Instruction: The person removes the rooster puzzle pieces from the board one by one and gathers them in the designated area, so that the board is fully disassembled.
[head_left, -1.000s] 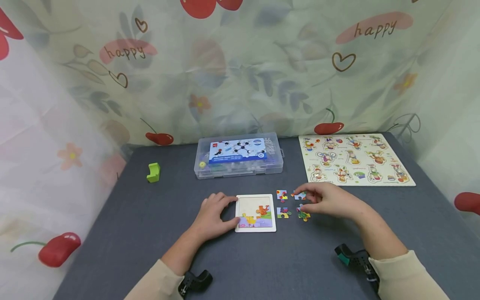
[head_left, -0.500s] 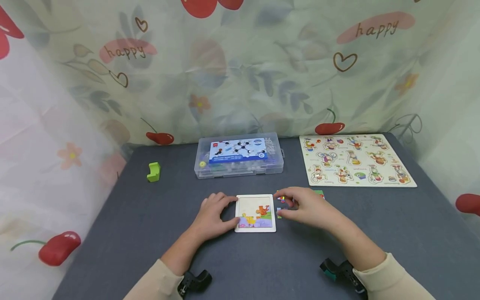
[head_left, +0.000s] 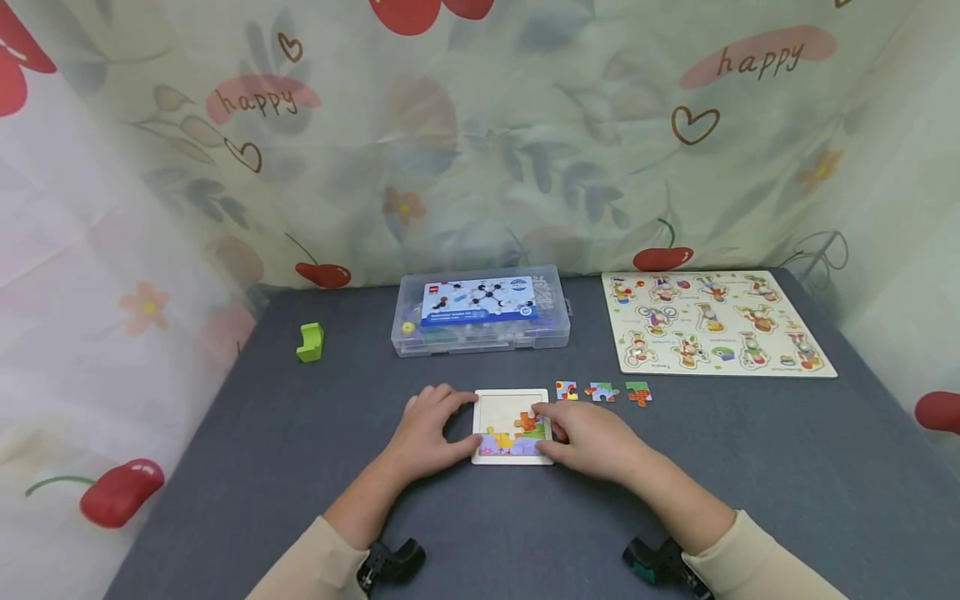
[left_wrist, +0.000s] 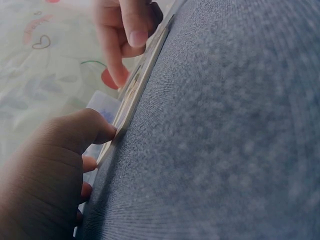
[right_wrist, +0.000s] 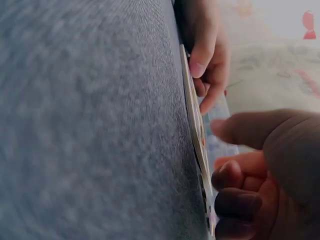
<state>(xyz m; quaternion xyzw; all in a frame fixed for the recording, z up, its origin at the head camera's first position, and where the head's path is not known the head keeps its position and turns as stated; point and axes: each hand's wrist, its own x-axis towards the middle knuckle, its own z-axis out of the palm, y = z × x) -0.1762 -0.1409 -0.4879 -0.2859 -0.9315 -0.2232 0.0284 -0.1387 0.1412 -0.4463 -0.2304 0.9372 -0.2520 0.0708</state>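
Observation:
A small square puzzle tray (head_left: 512, 460) with a white rim lies on the dark tablecloth. Purple, yellow, orange and green pieces (head_left: 510, 444) fill its lower part. My left hand (head_left: 423, 433) grips the tray's left side, the thumb at the lower corner and the index finger at the upper one. Over the right rim is my right hand (head_left: 596, 437), thumb and index finger spread apart, the other fingers bent in the right wrist view. I see no piece between them. Loose jigsaw pieces (head_left: 602, 392) lie in a row beyond it; the cloth under this hand is hidden.
Behind the tray stands a clear plastic box (head_left: 480, 337) with a molecular model label. A large picture puzzle board (head_left: 720, 325) lies at the back right. At the left is a green block (head_left: 310, 342). Patterned curtains (head_left: 480, 167) enclose the table.
My right hand has moved left from the loose pieces to the tray's right rim, uncovering the row's rightmost piece. The left hand has stayed on the tray.

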